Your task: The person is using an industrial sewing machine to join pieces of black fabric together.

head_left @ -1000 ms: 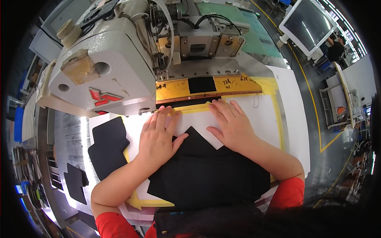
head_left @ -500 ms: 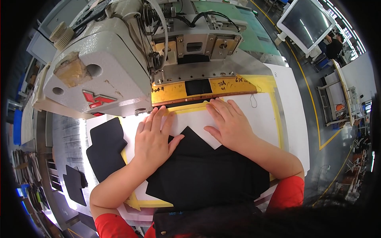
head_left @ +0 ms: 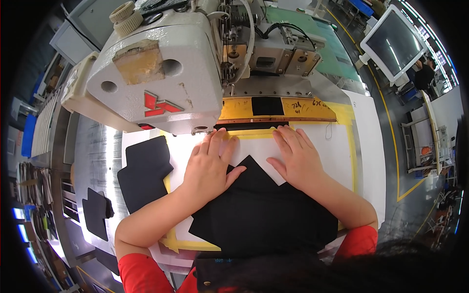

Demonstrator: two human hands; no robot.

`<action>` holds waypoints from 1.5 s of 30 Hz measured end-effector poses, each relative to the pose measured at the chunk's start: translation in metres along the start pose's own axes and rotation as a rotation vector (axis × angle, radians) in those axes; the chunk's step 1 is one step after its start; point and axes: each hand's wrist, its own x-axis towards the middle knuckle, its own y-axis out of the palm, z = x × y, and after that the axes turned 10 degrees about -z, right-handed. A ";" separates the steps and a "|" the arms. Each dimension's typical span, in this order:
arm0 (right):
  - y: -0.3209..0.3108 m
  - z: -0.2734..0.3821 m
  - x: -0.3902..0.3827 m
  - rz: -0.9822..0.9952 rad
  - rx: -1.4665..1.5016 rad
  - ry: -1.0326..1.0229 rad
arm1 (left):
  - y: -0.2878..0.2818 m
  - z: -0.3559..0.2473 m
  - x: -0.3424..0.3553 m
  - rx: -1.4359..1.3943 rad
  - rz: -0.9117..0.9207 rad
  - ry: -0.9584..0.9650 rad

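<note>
My left hand lies open, palm down, its fingertips near the lower edge of a sewing machine head. My right hand is also open and flat, fingertips at a narrow black strip along the front of a yellow clamp plate. Under both hands is a white sheet edged with yellow tape. A large piece of black fabric spreads between my forearms, its pointed corner between the hands. Whether the fingertips press on the strip or the sheet I cannot tell.
Black cut pieces lie at the left, a large one beside my left forearm and smaller ones farther out. A monitor stands at the far right. Behind the clamp runs a green surface. Shelving lines the left side.
The whole scene has shifted rightward in the picture as the view turned. Both hands keep nearly the same places against the clamp plate and the fabric.
</note>
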 end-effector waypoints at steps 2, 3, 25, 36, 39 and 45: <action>-0.001 -0.001 0.001 0.003 -0.005 0.002 | -0.002 0.000 0.003 -0.017 0.008 -0.007; -0.002 -0.001 0.001 -0.004 -0.006 -0.012 | -0.003 -0.001 0.002 -0.032 0.023 -0.017; -0.066 0.038 0.004 0.325 0.563 -0.012 | -0.057 -0.027 -0.001 -0.517 0.364 0.081; -0.034 0.011 0.040 0.367 0.714 0.323 | -0.060 -0.006 0.013 -0.170 -0.098 -0.043; -0.008 0.004 0.068 0.384 0.636 0.379 | -0.047 0.000 0.016 -0.222 -0.162 0.022; 0.026 0.003 0.086 0.118 0.401 0.305 | -0.015 0.006 0.000 -0.038 0.021 0.020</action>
